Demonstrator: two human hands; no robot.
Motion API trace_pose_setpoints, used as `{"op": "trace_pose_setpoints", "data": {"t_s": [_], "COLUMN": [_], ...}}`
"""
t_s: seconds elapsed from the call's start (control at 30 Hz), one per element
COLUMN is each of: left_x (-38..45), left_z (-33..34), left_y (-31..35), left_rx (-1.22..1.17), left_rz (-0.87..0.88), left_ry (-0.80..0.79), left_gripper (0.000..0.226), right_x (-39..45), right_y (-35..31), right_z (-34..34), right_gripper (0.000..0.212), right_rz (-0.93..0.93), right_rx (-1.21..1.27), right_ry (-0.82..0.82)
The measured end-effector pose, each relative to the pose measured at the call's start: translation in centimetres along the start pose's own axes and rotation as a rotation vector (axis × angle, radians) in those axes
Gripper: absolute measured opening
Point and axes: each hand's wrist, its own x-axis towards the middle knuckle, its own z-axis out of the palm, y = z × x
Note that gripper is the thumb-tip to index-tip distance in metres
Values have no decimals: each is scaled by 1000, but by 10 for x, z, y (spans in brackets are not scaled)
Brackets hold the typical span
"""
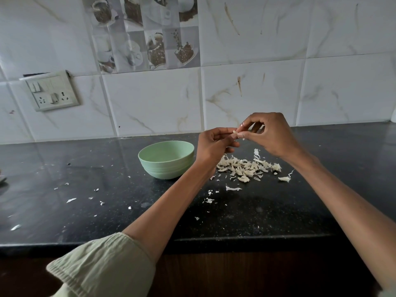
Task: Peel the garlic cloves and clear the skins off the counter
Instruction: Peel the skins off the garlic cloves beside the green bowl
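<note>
1. Pale papery skins (246, 168) lie heaped on the black counter (85, 179), directly under our raised hands, which we judge is why the pile sits there: whatever we strip off drops straight down onto it.
2. We hold the garlic clove (235, 131) up in the air between both hands, above the pile and just right of the green bowl (166, 159). Only its small pale tip shows.
3. Our left hand (214, 146) has its fingers curled in, pinching the clove to steady it.
4. Our right hand (272, 133) has its fingertips bent onto the clove's end, with a shred of skin hanging just below them; we take it to be plucking at the skin.
5. The bowl stands near the left hand, probably so a bare clove can be dropped in with a short reach. We cannot see what it holds.
6. Loose flakes (70, 200) lie scattered well apart towards the left and front edge, so clearing the counter is not yet done.
</note>
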Motion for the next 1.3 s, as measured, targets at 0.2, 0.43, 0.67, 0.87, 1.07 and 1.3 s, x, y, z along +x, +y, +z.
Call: {"op": "trace_pose_setpoints", "data": {"t_s": [0.2, 0.43, 0.67, 0.87, 1.07, 1.3], "left_x": [-1, -2, -2, -1, 0, 0], "left_z": [0, 2, 3, 3, 2, 0], "left_y": [1, 1, 1, 1, 0, -1], "left_rx": [12, 37, -13, -27, -9, 17], "left_rz": [1, 13, 9, 17, 20, 49], "left_ry": [3, -10, 6, 20, 9, 16], "left_gripper": [17, 19, 22, 21, 21, 19], "right_x": [0, 1, 0, 0, 1, -1], "right_y": [0, 5, 10, 4, 0, -2], "right_z": [2, 6, 9, 7, 2, -1], "right_gripper": [8, 7, 5, 7, 12, 13], "right_rz": [21, 90, 112, 79, 47, 39], "right_rx": [-13, -14, -39, -28, 9, 10], "right_ry": [-17, -95, -173, -126, -10, -26]}}
